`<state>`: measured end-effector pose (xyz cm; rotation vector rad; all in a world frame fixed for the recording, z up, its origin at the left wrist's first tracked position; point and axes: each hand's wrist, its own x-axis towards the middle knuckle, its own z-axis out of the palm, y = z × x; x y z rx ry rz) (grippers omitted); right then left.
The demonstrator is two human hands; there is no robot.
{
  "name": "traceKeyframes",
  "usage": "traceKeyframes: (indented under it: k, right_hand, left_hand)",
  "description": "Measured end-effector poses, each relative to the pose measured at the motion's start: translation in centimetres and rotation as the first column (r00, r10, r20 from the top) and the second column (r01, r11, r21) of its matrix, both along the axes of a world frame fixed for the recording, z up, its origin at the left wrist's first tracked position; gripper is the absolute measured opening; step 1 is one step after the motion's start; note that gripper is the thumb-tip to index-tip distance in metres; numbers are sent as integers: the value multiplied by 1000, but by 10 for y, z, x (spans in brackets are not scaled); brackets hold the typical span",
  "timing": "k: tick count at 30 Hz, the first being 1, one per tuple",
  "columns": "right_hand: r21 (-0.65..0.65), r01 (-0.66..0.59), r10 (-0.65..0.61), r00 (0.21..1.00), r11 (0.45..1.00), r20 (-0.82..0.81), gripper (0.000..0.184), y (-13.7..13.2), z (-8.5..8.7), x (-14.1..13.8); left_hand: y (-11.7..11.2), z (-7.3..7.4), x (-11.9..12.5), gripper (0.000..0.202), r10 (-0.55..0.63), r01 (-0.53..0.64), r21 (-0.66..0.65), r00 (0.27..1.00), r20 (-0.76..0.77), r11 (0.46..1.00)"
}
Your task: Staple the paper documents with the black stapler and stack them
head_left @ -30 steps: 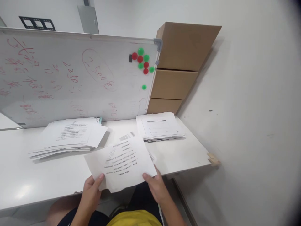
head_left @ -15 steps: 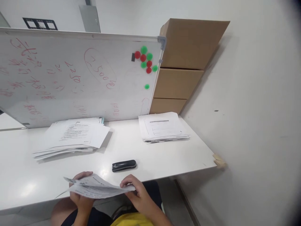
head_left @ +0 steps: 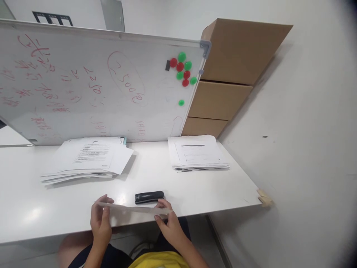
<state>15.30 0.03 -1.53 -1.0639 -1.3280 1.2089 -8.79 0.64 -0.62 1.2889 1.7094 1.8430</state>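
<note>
A thin set of paper sheets (head_left: 132,209) is held upright, nearly edge-on to me, above the table's front edge. My left hand (head_left: 100,219) grips its left end, thumb on the near side and fingers behind. At the other end my right hand (head_left: 169,219) pinches the sheets between thumb and fingers. Just behind the paper, close to my right fingertips, lies a black stapler (head_left: 149,197) on the white table (head_left: 150,167). Whatever is printed on the held sheets cannot be read from this angle.
To the left at the back lies a thick, uneven paper stack (head_left: 64,158); a smaller paper stack (head_left: 198,152) is at the back right. Behind them leans a whiteboard (head_left: 134,119) with red writing and round magnets. Cardboard boxes (head_left: 223,98) stand against the wall.
The sheets, earlier fanned apart and tilted with print showing, are now together and edge-on. Both hands have shifted slightly right, and the left hand's grip has changed. The camera view has shifted a little.
</note>
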Motion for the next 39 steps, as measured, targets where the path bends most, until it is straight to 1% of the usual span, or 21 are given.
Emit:
traceKeyframes:
  k: [3, 5, 6, 8, 10, 11, 12, 14, 16, 18, 20, 22, 24, 25, 27, 29, 30, 32, 35, 37, 39]
  right_hand:
    - [68, -42, 41, 999, 997, 6, 45, 1, -5, 3]
    - [80, -55, 50, 997, 995, 57, 43, 2, -6, 6]
    - [75, -58, 50, 994, 996, 101, 42, 2, -7, 8]
    - [61, -48, 35, 979, 997, 203, 39, 1, -7, 10]
    - [63, -54, 33, 951, 997, 306, 36, 1, -7, 12]
    - [65, -75, 47, 935, 995, 352, 36, 1, -6, 13]
    - [61, -99, 68, 919, 993, 388, 36, 1, -5, 15]
    - [47, -132, 100, 900, 990, 425, 40, 3, -1, 19]
    - [56, -147, 109, 896, 987, 431, 38, 6, 3, 25]
    - [114, -183, 112, 882, 977, 457, 32, 9, 5, 28]
    - [184, -209, 94, 866, 960, 492, 28, 9, 5, 28]
    - [240, -163, 27, 874, 957, 486, 26, 6, 2, 25]
    - [272, -95, -29, 907, 958, 420, 23, 3, 0, 21]
    - [288, -67, -46, 929, 955, 368, 22, 2, -1, 20]
    - [328, -30, -64, 960, 944, 272, 20, 1, -1, 18]
    - [360, -3, -89, 967, 933, 240, 21, 3, -2, 17]
    - [364, 4, -103, 962, 931, 251, 23, 5, -3, 17]
    - [346, 6, -115, 949, 938, 294, 27, 9, -7, 15]
    - [288, 18, -118, 935, 957, 334, 30, 11, -11, 10]
    - [250, 17, -103, 937, 968, 335, 32, 11, -12, 8]
    - [221, 37, -107, 943, 975, 314, 30, 11, -10, 8]
  left_hand:
    - [-1, -1, 2, 31, -13, 13, 11, 1000, -8, 1000]
    - [-2, -8, 6, 31, -16, 16, 16, 1000, 19, 1000]
    - [-3, -13, 8, 32, 2, -3, 22, 999, 32, 1000]
    - [-3, -22, 10, 34, 104, -107, 58, 993, 56, 993]
    - [-3, -29, 12, 36, 236, -243, 94, 969, 74, 966]
    - [-2, -30, 12, 37, 279, -286, 99, 957, 76, 953]
    - [-2, -31, 12, 37, 296, -302, 97, 952, 72, 948]
    - [-2, -29, 12, 35, 283, -286, 91, 958, 43, 954]
    - [-3, -28, 12, 33, 243, -241, 104, 970, -6, 965]
    - [-4, -29, 12, 32, 218, -212, 115, 975, -42, 970]
    - [-4, -33, 12, 32, 221, -216, 118, 975, -34, 969]
    - [-3, -36, 12, 33, 247, -244, 127, 969, -10, 961]
    - [0, -35, 14, 31, 269, -266, 177, 963, 8, 947]
    - [2, -33, 15, 28, 260, -255, 220, 966, 9, 942]
    - [6, -27, 18, 23, 200, -187, 314, 980, -8, 931]
    - [7, -20, 20, 22, 126, -103, 354, 991, -42, 929]
    - [7, -19, 20, 23, 105, -80, 343, 993, -56, 936]
    - [5, -20, 20, 27, 101, -78, 268, 992, -73, 960]
    - [0, -31, 15, 34, 206, -188, 171, 974, -97, 967]
    - [-3, -41, 13, 35, 279, -263, 146, 955, -105, 954]
    - [-4, -47, 12, 34, 310, -295, 137, 945, -104, 946]
